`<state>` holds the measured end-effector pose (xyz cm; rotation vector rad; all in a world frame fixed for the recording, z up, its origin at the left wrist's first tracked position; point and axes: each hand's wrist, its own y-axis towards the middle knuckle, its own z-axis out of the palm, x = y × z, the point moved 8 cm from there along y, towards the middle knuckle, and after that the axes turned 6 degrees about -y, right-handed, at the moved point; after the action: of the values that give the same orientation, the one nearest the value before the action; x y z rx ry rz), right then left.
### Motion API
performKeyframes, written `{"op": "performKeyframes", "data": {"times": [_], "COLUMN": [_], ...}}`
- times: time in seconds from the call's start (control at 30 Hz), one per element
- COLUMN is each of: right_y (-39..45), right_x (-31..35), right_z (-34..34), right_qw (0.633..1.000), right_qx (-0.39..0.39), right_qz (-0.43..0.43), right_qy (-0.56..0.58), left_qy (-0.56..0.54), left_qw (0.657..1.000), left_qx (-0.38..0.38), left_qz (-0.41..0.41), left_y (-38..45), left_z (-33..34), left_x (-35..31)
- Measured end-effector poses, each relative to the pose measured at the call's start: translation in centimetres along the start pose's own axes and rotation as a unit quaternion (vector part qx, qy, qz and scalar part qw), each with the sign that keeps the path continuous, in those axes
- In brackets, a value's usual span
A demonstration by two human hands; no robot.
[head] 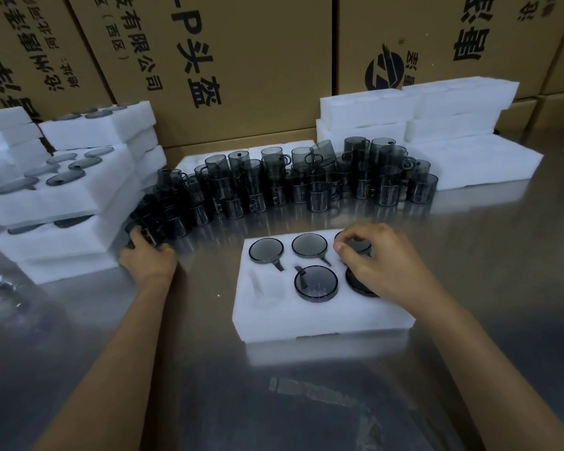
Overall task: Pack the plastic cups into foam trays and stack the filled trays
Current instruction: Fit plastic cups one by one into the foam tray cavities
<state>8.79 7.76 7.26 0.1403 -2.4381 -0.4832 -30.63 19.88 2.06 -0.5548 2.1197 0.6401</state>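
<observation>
Foam tray (306, 315), white, nearest on the steel table (209, 385): six wells, five filled with smoky grey plastic cups, base up; front-left well (263, 288) vacant.

Right hand (375, 258): over the tray's right side, fingers curled at the back-right cup (355, 245), apparently pinching its rim. Seating advice: press level until flush, handle turned into its slot.

Left hand (145, 255): reaching left, fingers wrapped round a loose cup (144, 232) at the near end of the cup pile (290, 183). Destination, presumably, the vacant well.

Filled trays (62, 203): stacked at left, edges somewhat offset.

Empty trays (420, 115): stacked at right rear.

Backdrop: printed cardboard cartons (241, 60), walling the table's far edge.
</observation>
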Motion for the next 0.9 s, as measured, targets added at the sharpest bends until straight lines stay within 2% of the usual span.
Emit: {"op": "performKeyframes", "data": {"times": [0.33,0.57,0.63,0.7,0.77,0.83,0.9], "right_y": [-0.1,-0.2,-0.3,-0.4,-0.5,-0.6,-0.8], "right_x": [0.1,0.4,0.5,0.7,0.9,1.6,2.8], "right_z": [0.1,0.0,-0.2,-0.4,-0.7,-0.8,-0.1], "right_qw": [1.000,0.999,0.999,0.999,0.999,0.997,0.993], "right_qx": [-0.005,-0.002,-0.004,-0.015,-0.037,-0.046,-0.011], "right_qz": [0.002,-0.002,-0.002,-0.002,0.000,-0.004,-0.027], "right_qy": [-0.018,-0.035,-0.035,-0.031,-0.003,0.056,0.115], "left_qy": [0.031,-0.073,-0.145,-0.229,-0.276,-0.286,-0.270], "left_qw": [0.995,0.989,0.980,0.960,0.932,0.900,0.871], "left_qx": [-0.040,0.017,0.039,0.075,0.148,0.245,0.324], "left_qz": [0.082,0.124,0.133,0.142,0.180,0.217,0.251], "left_y": [-3.1,-7.0,-8.3,-10.1,-12.3,-14.8,-17.1], "left_z": [-1.3,-1.5,-1.5,-1.5,-1.0,-0.3,0.3], "left_x": [-1.0,-2.7,-4.5,-7.1,-10.1,-12.7,-14.4]}}
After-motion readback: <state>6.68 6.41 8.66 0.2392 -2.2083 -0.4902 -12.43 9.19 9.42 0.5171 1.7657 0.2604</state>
